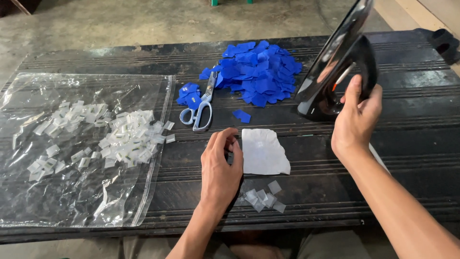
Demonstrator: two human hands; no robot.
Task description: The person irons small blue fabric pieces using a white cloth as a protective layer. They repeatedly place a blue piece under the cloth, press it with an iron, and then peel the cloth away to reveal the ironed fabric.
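My right hand (pixel 355 120) grips the handle of a black clothes iron (pixel 338 67), which stands tilted up on its heel on the dark table (pixel 407 144). My left hand (pixel 221 168) rests on the table with fingers curled, pinching a small dark piece at the left edge of a white cloth scrap (pixel 263 152). Several small white squares (pixel 263 197) lie just right of my left wrist. A heap of blue fabric squares (pixel 258 72) lies behind the cloth, with a smaller blue stack (pixel 188 94) to its left.
Scissors with pale grey handles (pixel 201 108) lie between the blue stack and the heap. A clear plastic bag (pixel 72 153) spread at the left carries several small white folded pieces (pixel 127 139). A concrete floor lies beyond the table.
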